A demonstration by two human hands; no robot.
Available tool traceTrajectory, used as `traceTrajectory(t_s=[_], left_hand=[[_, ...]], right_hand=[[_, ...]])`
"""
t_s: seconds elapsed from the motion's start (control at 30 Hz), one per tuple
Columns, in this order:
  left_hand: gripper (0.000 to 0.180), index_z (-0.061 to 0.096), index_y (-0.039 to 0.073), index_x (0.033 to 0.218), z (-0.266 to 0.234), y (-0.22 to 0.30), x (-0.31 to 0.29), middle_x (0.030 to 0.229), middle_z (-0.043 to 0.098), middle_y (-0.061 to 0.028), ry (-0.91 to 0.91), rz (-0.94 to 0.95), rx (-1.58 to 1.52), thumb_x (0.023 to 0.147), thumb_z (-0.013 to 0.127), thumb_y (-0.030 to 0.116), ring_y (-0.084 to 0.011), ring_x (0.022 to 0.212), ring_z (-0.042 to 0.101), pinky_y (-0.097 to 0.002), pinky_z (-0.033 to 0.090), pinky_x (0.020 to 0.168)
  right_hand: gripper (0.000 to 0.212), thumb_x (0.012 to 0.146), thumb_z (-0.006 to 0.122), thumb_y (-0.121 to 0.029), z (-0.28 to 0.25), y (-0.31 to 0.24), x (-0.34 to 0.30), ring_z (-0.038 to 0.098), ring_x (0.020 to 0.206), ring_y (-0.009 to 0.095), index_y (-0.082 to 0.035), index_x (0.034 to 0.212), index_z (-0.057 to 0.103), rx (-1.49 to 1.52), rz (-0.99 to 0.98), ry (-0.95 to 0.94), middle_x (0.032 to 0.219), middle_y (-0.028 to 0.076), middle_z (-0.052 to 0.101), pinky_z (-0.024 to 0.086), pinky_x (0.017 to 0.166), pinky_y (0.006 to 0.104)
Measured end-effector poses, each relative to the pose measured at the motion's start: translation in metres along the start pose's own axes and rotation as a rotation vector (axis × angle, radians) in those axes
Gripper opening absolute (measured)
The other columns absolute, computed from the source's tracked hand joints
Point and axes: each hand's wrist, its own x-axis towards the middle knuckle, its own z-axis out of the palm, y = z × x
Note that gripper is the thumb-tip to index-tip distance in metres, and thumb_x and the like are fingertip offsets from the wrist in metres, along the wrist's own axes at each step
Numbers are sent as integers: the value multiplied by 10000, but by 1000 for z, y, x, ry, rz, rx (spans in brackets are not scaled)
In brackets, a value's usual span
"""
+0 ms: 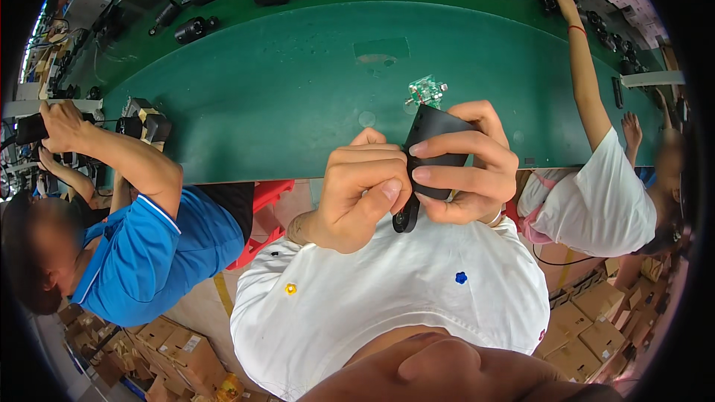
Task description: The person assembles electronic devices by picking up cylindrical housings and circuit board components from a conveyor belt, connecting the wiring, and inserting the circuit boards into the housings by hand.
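over the near edge of the green table (261, 104), i had the left hand (363, 190) curled closed against the black casing (438, 132); whether it pinched anything, i could not tell. the circuit board (427, 91) showed just past the casing's far end. the right hand (477, 164) was clamped round the casing. that steady grip mattered, i judged; the left needed light pressure, keeping the board unknocked.

Black cylindrical housing (432, 127), tilted, held
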Motion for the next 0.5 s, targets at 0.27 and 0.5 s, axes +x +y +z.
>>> traceTrajectory(t_s=[0.27, 0.5], left_hand=[[244, 474, 112, 534, 4, 5, 3, 510, 432, 2, 24, -111, 7, 771, 465, 168, -153, 527, 283, -308, 272, 736], [257, 457, 118, 520, 4, 3, 4, 499, 427, 3, 5, -128, -23, 772, 463, 167, -153, 516, 277, -307, 272, 733]], right_hand=[[264, 629, 732, -252, 0, 2, 1, 518, 784, 253, -187, 882, 764, -101, -76, 1, 971, 63, 706, 478, 671, 340], [282, 621, 740, -233, -3, 3, 0, 524, 782, 251, -192, 899, 767, -131, -98, -14, 977, 66, 700, 482, 669, 336]])
